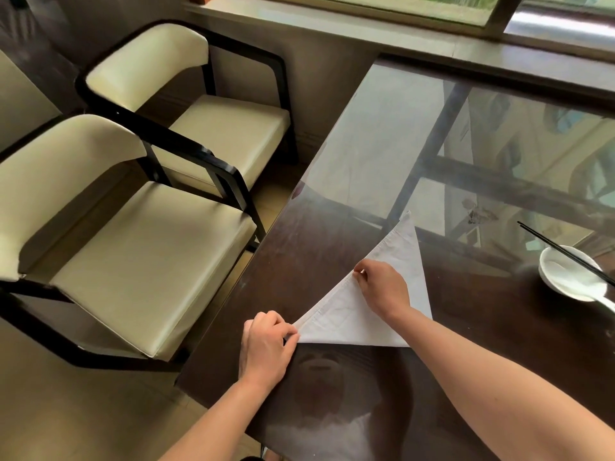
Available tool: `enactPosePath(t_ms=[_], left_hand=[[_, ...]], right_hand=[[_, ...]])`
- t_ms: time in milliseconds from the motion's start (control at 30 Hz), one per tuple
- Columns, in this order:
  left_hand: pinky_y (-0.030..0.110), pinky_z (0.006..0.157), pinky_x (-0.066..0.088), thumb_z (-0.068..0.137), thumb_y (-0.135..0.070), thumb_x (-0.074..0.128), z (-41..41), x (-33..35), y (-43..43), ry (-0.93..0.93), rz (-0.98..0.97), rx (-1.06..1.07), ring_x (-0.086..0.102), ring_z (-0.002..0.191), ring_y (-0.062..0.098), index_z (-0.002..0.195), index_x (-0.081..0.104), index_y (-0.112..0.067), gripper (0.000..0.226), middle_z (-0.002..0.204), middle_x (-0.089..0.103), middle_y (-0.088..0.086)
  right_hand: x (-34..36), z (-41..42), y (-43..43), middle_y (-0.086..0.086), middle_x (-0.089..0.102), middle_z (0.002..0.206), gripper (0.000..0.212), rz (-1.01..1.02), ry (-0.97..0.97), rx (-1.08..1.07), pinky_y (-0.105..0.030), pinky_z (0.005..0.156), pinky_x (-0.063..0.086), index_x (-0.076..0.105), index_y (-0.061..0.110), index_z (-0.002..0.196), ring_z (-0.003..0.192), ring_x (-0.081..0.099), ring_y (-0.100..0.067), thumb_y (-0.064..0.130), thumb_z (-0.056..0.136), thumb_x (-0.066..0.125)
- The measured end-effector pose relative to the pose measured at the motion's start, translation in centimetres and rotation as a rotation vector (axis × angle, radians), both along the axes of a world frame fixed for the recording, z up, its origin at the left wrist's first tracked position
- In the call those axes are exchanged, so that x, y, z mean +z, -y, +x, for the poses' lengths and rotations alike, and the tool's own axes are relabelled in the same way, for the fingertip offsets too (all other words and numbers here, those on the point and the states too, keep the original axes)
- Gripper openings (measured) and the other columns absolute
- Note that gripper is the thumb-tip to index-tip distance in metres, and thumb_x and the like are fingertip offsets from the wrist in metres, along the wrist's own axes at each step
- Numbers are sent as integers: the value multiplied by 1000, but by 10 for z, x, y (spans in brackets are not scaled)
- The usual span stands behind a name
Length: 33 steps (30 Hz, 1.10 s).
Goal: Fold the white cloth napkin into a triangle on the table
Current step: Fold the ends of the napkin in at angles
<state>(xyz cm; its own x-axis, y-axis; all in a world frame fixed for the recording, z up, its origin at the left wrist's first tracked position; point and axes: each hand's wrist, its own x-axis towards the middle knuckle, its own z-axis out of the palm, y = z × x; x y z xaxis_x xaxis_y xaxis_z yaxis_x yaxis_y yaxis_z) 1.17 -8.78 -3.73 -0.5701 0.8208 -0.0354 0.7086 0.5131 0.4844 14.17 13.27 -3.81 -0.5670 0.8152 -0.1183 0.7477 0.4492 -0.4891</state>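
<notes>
Head view: white cloth napkin (382,287), already triangular, flat on glass-topped table (332,234); left hand (268,347) pinching near corner, right hand (382,291) pinching hemmed edge; only aligning, smoothing apparently left.

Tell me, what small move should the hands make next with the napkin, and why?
Probably press flat along the left hemmed edge. The napkin already lies as a triangle on the table; the left hand pinches its near-left corner, the right hand grips that edge.
</notes>
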Motion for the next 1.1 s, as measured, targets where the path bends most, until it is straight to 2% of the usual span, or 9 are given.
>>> enactPosePath(t_ms=[200, 300, 367, 533, 700, 867, 967, 1100], left_hand=[[28, 66, 41, 75, -16, 83, 1, 4, 1, -55, -6, -55, 53, 68, 14, 72, 71, -22, 13, 72, 58, -6], [31, 62, 43, 75, -13, 81, 2, 4, 2, -89, 7, -85, 54, 68, 19, 80, 69, -21, 15, 75, 59, -4], [30, 59, 40, 76, -13, 81, 3, 4, 2, -113, 2, -101, 54, 68, 19, 82, 70, -19, 15, 76, 59, -3], [26, 59, 32, 77, -14, 81, 7, 2, 5, -149, -19, -107, 52, 66, 16, 74, 72, -17, 10, 75, 59, -2], [26, 60, 34, 80, -14, 78, 10, 3, 3, -160, -69, -107, 52, 67, 15, 75, 73, -16, 7, 76, 61, -2], [27, 62, 38, 85, -23, 72, 13, 4, -4, -180, -95, -90, 51, 70, 14, 89, 71, -19, 6, 81, 61, -2], [33, 66, 45, 88, -38, 67, 11, 3, -10, -215, -140, -80, 53, 75, 18, 96, 68, -21, 19, 84, 60, -1], [28, 68, 39, 91, -47, 60, 9, -2, -16, -238, -230, -62, 48, 79, 13, 99, 65, -28, 21, 89, 56, -6]], right_hand=[[-2, 1, 0, 0, 70, 94, 9, 1, -49, -12, -35, 70, 51, 68, 19, 96, 89, 63, -22, 24, 94, 61], [-2, 4, 3, 1, 69, 93, 11, 17, -85, -13, -35, 71, 51, 69, 18, 100, 88, 62, -20, 24, 93, 62], [-1, 5, 3, 0, 70, 92, 10, 14, -101, -15, -35, 72, 51, 69, 17, 100, 87, 62, -21, 20, 92, 64], [-2, 5, 1, -1, 68, 86, 4, -2, -90, 8, -37, 71, 51, 69, 16, 85, 84, 62, -24, 15, 88, 66], [-1, 30, 8, 1, 67, 96, 10, 21, -140, -65, -35, 73, 50, 71, 16, 98, 89, 62, -20, 17, 88, 71], [-3, 93, 35, 4, 69, 95, 12, 120, -163, -188, -30, 69, 46, 72, 17, 95, 86, 62, -20, 10, 86, 71], [-5, 125, 55, 3, 69, 95, 15, 226, -121, -129, -34, 70, 51, 73, 15, 95, 84, 59, -21, 5, 84, 73], [-8, 145, 74, -1, 71, 100, 23, 306, -65, -39, -37, 75, 53, 76, 11, 99, 89, 62, -24, 2, 78, 77]])
